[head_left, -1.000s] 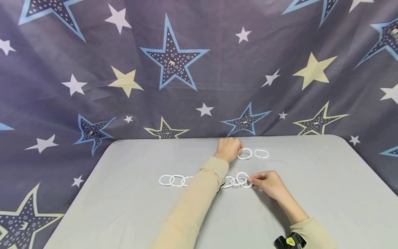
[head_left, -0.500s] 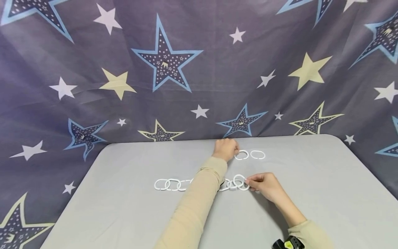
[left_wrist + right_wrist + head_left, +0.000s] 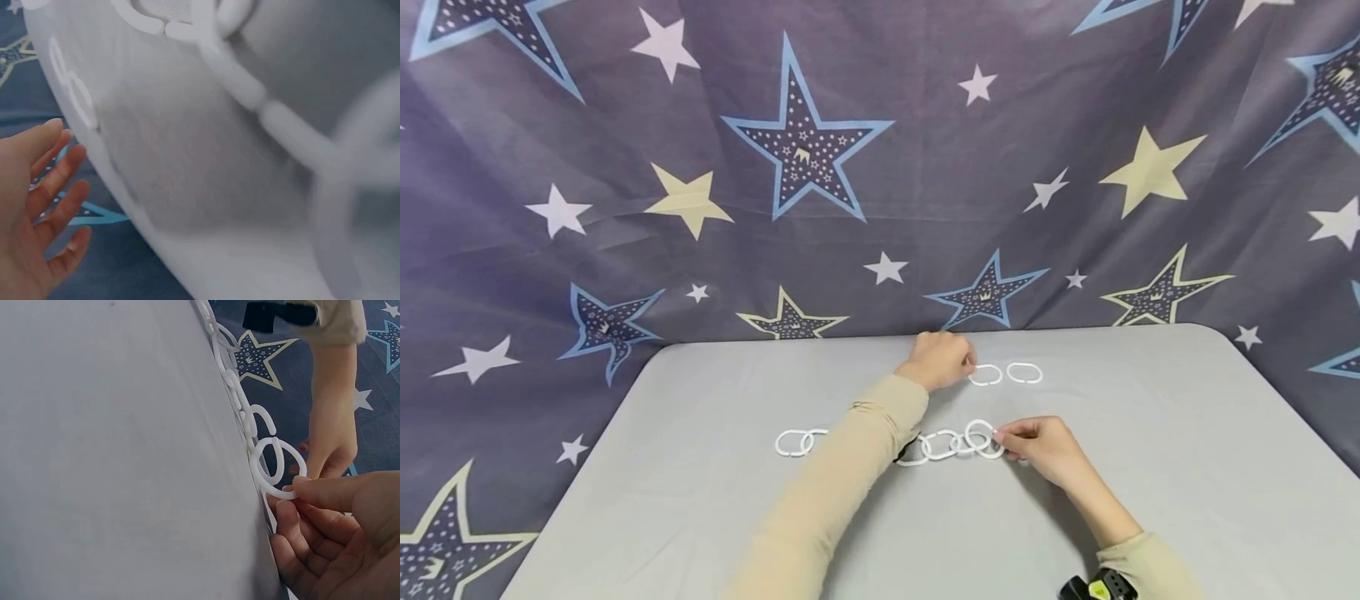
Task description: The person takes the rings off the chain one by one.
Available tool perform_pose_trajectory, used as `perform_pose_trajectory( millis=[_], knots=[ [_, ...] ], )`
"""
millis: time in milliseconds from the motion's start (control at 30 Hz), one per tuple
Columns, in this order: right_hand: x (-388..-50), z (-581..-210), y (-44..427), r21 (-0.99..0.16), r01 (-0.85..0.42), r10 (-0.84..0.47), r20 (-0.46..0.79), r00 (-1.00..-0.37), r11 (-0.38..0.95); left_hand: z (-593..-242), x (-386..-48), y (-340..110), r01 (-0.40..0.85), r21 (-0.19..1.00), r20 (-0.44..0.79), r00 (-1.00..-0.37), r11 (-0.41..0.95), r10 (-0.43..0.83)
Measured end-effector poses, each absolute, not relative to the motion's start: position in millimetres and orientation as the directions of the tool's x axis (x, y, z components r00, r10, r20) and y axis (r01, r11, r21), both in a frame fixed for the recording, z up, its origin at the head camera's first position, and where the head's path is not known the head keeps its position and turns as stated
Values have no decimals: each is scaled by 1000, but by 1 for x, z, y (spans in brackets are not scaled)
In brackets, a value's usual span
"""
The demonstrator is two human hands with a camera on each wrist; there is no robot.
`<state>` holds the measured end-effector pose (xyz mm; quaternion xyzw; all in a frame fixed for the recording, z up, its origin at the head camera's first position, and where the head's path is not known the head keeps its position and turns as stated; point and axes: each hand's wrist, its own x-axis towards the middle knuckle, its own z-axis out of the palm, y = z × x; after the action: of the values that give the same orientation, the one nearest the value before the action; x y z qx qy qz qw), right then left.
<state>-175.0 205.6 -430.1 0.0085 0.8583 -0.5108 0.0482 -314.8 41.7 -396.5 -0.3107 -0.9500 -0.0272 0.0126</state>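
My left hand (image 3: 938, 360) is at the far side of the table, its fingers loosely bent with nothing between them in the left wrist view. Just right of its fingertips lies a loose white plastic chain link (image 3: 985, 384), flat on the cloth. A second loose link (image 3: 1025, 382) is beside that one. Across the middle runs a white chain (image 3: 940, 458) of several joined links, partly hidden by my left forearm. Between thumb and fingers, my right hand (image 3: 1045, 446) pinches the round link (image 3: 254, 465) at the chain's right end, which stands tilted up.
A grey cloth-covered table (image 3: 700, 500) holds all the links. Behind it hangs a dark curtain (image 3: 910, 192) printed with stars. Each wrist wears a black camera, the right one (image 3: 1101, 586) visible near the front edge.
The far link, earlier at my left fingertips and looking slightly raised, now lies flat. My left forearm has shifted left, uncovering more chain. My right hand keeps its pinch.
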Motion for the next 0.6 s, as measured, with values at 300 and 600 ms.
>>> perform_pose_trajectory(
  millis=[300, 600],
  knots=[
    [-175, -431, 205, -884, 59, -33, -83, -996, 463, -380, -286, 11, 672, 70, -34, -737, 737, 675],
    [-175, -433, 205, -890, 31, -67, -68, -995, 454, -380, -250, -9, 735, 65, -29, -675, 675, 738]
  ],
)
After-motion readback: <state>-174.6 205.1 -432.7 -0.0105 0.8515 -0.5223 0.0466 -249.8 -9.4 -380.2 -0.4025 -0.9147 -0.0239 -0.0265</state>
